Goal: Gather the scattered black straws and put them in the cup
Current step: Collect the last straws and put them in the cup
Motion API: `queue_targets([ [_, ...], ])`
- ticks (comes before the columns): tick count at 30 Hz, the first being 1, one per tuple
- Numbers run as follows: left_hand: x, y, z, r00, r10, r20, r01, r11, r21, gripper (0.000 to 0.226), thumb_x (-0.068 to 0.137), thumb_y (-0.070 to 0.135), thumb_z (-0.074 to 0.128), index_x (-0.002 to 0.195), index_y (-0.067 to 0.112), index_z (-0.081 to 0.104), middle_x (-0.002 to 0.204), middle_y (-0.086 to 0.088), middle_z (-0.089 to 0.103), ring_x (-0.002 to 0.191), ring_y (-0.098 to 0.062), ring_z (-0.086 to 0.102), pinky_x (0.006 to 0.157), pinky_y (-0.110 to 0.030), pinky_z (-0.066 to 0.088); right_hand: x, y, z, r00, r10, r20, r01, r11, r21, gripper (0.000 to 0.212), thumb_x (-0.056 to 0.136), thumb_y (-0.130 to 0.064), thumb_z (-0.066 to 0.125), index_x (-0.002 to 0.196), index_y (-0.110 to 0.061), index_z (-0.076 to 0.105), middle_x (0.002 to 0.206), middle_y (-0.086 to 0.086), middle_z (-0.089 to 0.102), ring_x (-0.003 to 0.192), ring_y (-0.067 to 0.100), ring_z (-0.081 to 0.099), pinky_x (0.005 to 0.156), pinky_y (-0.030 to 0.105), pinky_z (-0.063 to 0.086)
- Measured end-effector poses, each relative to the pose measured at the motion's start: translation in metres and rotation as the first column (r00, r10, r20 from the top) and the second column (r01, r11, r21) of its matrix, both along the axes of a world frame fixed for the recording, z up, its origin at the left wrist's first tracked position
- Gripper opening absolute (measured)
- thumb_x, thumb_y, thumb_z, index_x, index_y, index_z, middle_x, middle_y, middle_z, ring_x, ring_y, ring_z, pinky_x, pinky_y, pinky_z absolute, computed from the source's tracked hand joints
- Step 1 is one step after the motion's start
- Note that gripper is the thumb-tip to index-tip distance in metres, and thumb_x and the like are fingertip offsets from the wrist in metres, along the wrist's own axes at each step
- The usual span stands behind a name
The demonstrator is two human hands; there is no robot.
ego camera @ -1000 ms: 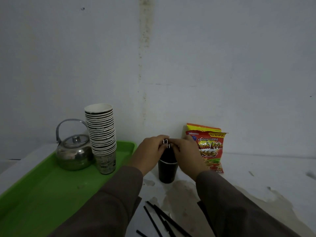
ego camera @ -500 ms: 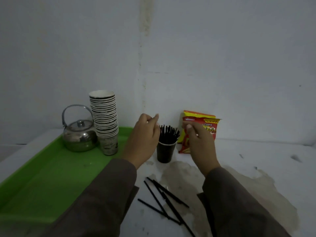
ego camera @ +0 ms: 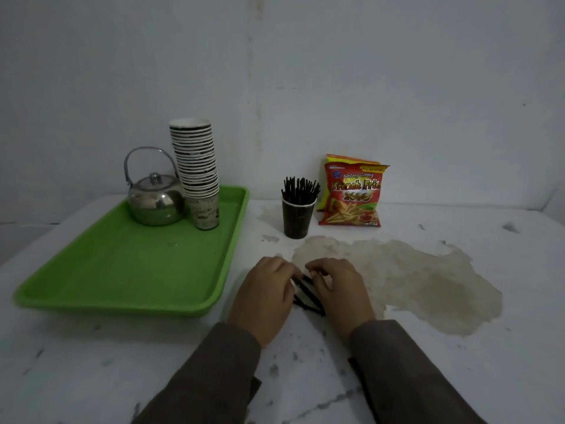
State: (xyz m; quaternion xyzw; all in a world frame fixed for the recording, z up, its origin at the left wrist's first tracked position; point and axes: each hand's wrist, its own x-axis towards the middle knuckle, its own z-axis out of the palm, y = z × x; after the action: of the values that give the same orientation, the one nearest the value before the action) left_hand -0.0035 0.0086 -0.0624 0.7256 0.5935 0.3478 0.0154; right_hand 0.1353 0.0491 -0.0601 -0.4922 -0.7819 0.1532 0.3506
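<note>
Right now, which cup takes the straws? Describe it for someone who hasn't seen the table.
Find the green tray on the white table's left side. Just right of it, off the tray, stands a single dark cup beside the red snack bag. Unlike the tall cup stack, it bristles with black straws.

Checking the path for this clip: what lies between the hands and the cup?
In the head view, only bare tabletop with a brownish stain separates the left hand and right hand, both on loose straws, from the cup.
</note>
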Motion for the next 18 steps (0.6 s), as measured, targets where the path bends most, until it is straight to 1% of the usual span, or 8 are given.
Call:
queue_targets([
  [3, -0.001, -0.004, -0.006, 1.0, 0.002, -0.008, -0.002, 1.0, -0.007, 0.026, 0.087, 0.008, 0.044, 0.103, 0.02, 0.061, 0.104, 0.001, 0.06, 0.101, -0.016, 0.047, 0.088, -0.028, 0.041, 0.002, 0.0, -0.006, 0.997, 0.01, 0.082, -0.012, 0.999, 0.033, 0.022, 0.088, -0.01, 0.053, 0.104, -0.013, 0.067, 0.105, 0.006, 0.068, 0.098, 0.022, 0.052, 0.078, 0.02, 0.032],
  [5, 0.0, -0.008, -0.008, 1.0, 0.005, 0.018, -0.005, 1.0, -0.007, 0.027, 0.089, 0.01, 0.044, 0.107, 0.021, 0.06, 0.107, 0.001, 0.06, 0.102, -0.015, 0.047, 0.089, -0.027, 0.041, 0.003, 0.001, -0.008, 0.997, -0.002, 0.079, -0.001, 0.999, 0.036, 0.022, 0.088, -0.01, 0.053, 0.104, -0.013, 0.067, 0.105, 0.006, 0.068, 0.099, 0.022, 0.052, 0.078, 0.02, 0.032],
  [7, 0.002, -0.01, -0.009, 0.999, 0.01, 0.042, -0.01, 1.0, -0.009, 0.028, 0.089, 0.011, 0.044, 0.111, 0.022, 0.059, 0.109, 0.001, 0.059, 0.103, -0.014, 0.047, 0.089, -0.025, 0.039, 0.003, 0.001, -0.009, 0.998, -0.014, 0.056, 0.012, 0.999, 0.038, 0.022, 0.088, -0.01, 0.053, 0.103, -0.014, 0.068, 0.105, 0.006, 0.068, 0.098, 0.022, 0.053, 0.08, 0.022, 0.034],
  [9, 0.004, -0.01, -0.009, 0.999, 0.015, 0.049, -0.014, 1.0, -0.006, 0.029, 0.089, 0.011, 0.044, 0.113, 0.022, 0.057, 0.111, 0.001, 0.059, 0.105, -0.014, 0.046, 0.09, -0.023, 0.037, 0.002, 0.0, -0.009, 0.999, -0.029, 0.043, 0.028, 0.999, 0.039, 0.022, 0.088, -0.01, 0.052, 0.104, -0.014, 0.067, 0.106, 0.005, 0.068, 0.099, 0.022, 0.053, 0.085, 0.027, 0.038],
  [10, 0.004, -0.01, -0.009, 0.998, 0.02, 0.057, -0.02, 1.0, -0.006, 0.03, 0.089, 0.01, 0.044, 0.113, 0.021, 0.057, 0.111, 0.001, 0.059, 0.105, -0.014, 0.047, 0.09, -0.023, 0.038, 0.002, 0.0, -0.009, 0.999, -0.04, 0.035, 0.038, 0.999, 0.038, 0.023, 0.088, -0.009, 0.052, 0.105, -0.015, 0.067, 0.107, 0.005, 0.068, 0.1, 0.022, 0.053, 0.086, 0.029, 0.04],
  [13, 0.004, -0.008, -0.011, 0.996, 0.045, 0.071, -0.044, 0.999, -0.017, 0.03, 0.089, 0.007, 0.043, 0.111, 0.019, 0.058, 0.11, 0.0, 0.06, 0.104, -0.016, 0.048, 0.091, -0.027, 0.041, 0.003, 0.0, -0.009, 0.998, -0.067, 0.019, 0.066, 0.997, 0.049, 0.024, 0.087, -0.006, 0.052, 0.105, -0.016, 0.066, 0.105, 0.005, 0.067, 0.098, 0.021, 0.054, 0.087, 0.03, 0.04],
  [16, 0.002, -0.006, -0.014, 0.996, 0.069, 0.064, -0.067, 0.997, -0.04, 0.028, 0.087, 0.004, 0.043, 0.106, 0.019, 0.058, 0.107, 0.0, 0.061, 0.102, -0.018, 0.049, 0.087, -0.028, 0.04, 0.004, 0.001, -0.008, 0.995, -0.064, 0.072, 0.059, 0.996, 0.063, 0.021, 0.087, -0.011, 0.055, 0.103, -0.017, 0.067, 0.102, 0.005, 0.066, 0.095, 0.021, 0.053, 0.085, 0.033, 0.041],
  [18, 0.0, -0.004, -0.018, 0.997, 0.067, 0.04, -0.064, 0.996, -0.057, 0.032, 0.087, 0.001, 0.041, 0.107, 0.019, 0.058, 0.109, -0.001, 0.061, 0.103, -0.019, 0.048, 0.087, -0.025, 0.037, 0.003, 0.001, -0.008, 0.99, -0.05, 0.131, 0.04, 0.996, 0.078, 0.019, 0.087, -0.017, 0.057, 0.103, -0.019, 0.068, 0.101, 0.004, 0.065, 0.095, 0.021, 0.051, 0.083, 0.033, 0.039],
])
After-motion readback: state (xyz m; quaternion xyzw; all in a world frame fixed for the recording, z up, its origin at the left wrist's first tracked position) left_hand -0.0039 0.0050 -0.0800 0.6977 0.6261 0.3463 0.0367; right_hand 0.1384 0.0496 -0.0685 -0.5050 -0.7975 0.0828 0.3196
